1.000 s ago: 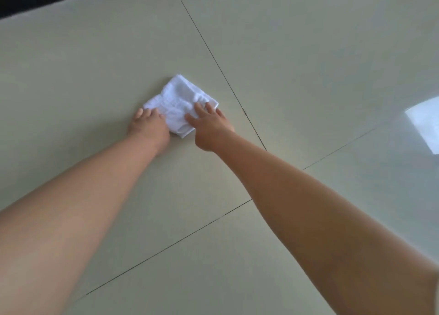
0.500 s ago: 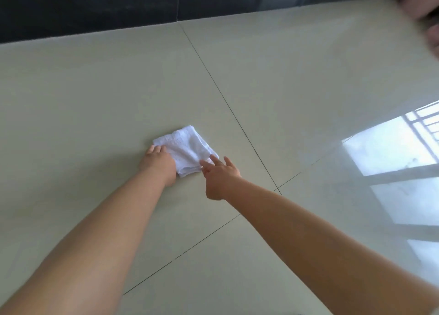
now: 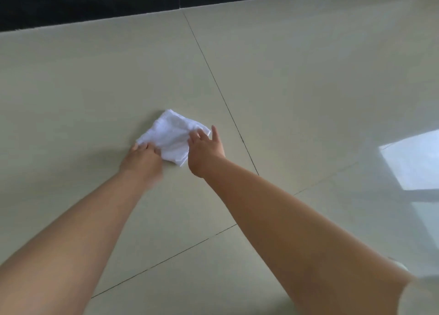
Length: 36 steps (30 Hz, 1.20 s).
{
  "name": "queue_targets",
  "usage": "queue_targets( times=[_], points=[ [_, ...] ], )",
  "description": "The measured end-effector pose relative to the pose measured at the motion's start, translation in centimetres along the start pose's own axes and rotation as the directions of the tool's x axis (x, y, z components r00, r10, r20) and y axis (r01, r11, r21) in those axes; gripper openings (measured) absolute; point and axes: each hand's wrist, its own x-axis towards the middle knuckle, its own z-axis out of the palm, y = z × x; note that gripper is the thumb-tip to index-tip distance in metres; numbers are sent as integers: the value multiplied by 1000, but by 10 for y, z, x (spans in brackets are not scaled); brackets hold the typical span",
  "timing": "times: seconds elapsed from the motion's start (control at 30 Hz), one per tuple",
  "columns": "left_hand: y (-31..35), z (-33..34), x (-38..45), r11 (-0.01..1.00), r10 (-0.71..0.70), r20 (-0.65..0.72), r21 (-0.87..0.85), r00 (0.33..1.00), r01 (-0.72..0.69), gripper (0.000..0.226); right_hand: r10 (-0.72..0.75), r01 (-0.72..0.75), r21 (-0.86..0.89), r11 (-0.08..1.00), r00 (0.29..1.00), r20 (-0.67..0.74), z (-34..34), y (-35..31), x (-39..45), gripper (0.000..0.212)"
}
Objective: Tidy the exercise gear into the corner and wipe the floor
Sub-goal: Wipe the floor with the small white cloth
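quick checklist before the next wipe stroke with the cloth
1. Cloth flat on the floor: ok, it lies bunched but in contact with the tile.
2. Left hand on the cloth: ok, fingers press its near left edge.
3. Right hand on the cloth: not ok, only some fingertips touch the right edge and the thumb is lifted off.
4. Path ahead free: ok, bare tile runs up to the dark baseboard.
5. Exercise gear out of the way: cannot tell, none is in view.
6. Floor already clean here: cannot tell, glare from the window reflection hides any marks.
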Motion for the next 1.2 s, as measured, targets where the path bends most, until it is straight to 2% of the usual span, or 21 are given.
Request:
queue_targets(
  times=[0.07, 0.17, 0.37, 0.53, 0.63, 0.8, 0.87, 0.9, 0.97, 1.0, 1.03, 1.1, 1.13, 1.2],
  points=[
    [26, -18, 12, 997, -50, 16, -65, 999, 50, 48, -22, 20, -47, 999, 999, -41, 1, 33, 11, 56],
    [75, -50, 46, 985, -107, -14, -137, 994, 104, 51, -39, 37, -22, 999, 995, -93, 8, 102, 22, 53],
    [221, -109, 93, 989, 30, -107, -138, 994, -45, 52, 67, -56, 111, 992, 994, -91, 65, 266, 6, 57],
    [341, -146, 100, 984, 176, -145, -9, 974, -179, 47, 193, -168, 246, 954, 978, -78, 134, 364, -43, 61],
    [398, -157, 90, 964, 265, -110, 32, 958, -263, 36, 251, -205, 335, 920, 963, -100, 173, 386, -77, 58],
    [438, -140, 59, 942, 337, -27, 7, 941, -337, 33, 221, -151, 435, 888, 969, -115, 214, 384, -116, 54],
    [439, -134, 51, 947, 321, -93, 29, 942, -320, 38, 262, -123, 457, 881, 931, -254, 221, 386, -115, 45],
    [437, -131, 51, 957, 289, -156, 37, 945, -287, 41, 290, -109, 475, 873, 899, -328, 224, 390, -112, 33],
    [438, -112, 61, 951, 290, -325, -7, 900, -309, 44, 260, -55, 463, 885, 882, -392, 229, 396, -107, 22],
    [440, -108, 63, 953, 275, -353, -23, 894, -302, 43, 237, -52, 439, 897, 894, -380, 231, 398, -107, 27],
    [443, -111, 59, 964, 248, -308, -18, 918, -266, 39, 218, -64, 392, 918, 906, -362, 232, 398, -107, 37],
    [445, -122, 52, 979, 204, -144, 22, 968, -203, 40, 182, -73, 361, 929, 943, -278, 229, 397, -110, 58],
    [447, -123, 57, 983, 179, -128, -12, 975, -182, 44, 138, -50, 382, 923, 969, -207, 225, 398, -107, 60],
    [444, -127, 73, 989, 135, -100, -52, 986, -140, 46, 96, -24, 393, 919, 982, -165, 212, 408, -92, 57]
  ],
)
